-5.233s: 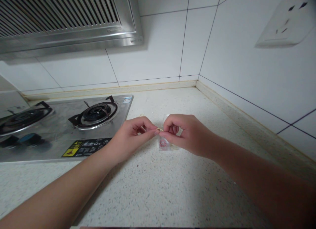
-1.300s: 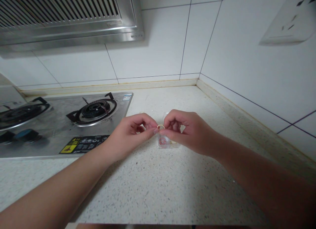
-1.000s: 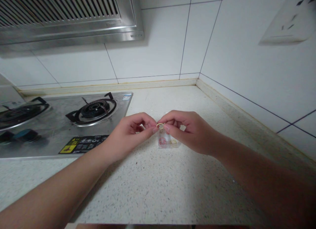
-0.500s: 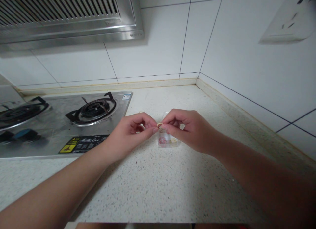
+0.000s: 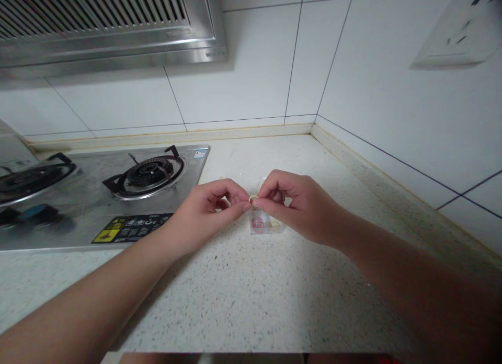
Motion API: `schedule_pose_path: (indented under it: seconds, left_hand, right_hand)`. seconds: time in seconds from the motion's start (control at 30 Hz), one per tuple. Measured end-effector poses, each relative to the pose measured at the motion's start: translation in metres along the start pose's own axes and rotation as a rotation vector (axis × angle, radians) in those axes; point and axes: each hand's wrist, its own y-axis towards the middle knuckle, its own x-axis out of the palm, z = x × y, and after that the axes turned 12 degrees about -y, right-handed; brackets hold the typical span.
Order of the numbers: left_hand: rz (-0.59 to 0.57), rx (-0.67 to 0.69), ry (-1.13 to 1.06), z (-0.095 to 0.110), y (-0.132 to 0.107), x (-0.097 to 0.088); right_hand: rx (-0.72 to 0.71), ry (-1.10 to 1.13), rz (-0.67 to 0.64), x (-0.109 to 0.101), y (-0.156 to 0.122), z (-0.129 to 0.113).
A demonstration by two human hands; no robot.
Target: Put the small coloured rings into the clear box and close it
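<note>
A small pale rubber band (image 5: 253, 198) is pinched between the fingertips of the left hand (image 5: 204, 215) and right hand (image 5: 301, 207). Just beneath it, a small clear packet (image 5: 265, 225) holding red and yellow bands lies flat on the counter (image 5: 243, 296)

Left hand (image 5: 207, 212) and right hand (image 5: 301, 204) were bare, fingers slender, nails short and plain, left forearm (image 5: 98, 296) and right forearm (image 5: 411, 280) were bare too, uncovered from wrist to the lower edge of the view, both smooth.

Stove (image 5: 98, 196) left, tiled wall (image 5: 392, 118) right.
</note>
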Motion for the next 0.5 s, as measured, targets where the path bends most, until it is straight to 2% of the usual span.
schedule_pose_path:
  seconds: [0.5]
  left_hand:
    - [-0.01, -0.006, -0.001, -0.0026, -0.0006, -0.0008]
  right_hand:
    - [-0.005, -0.002, -0.012, -0.0002, -0.0005, 0.0012]
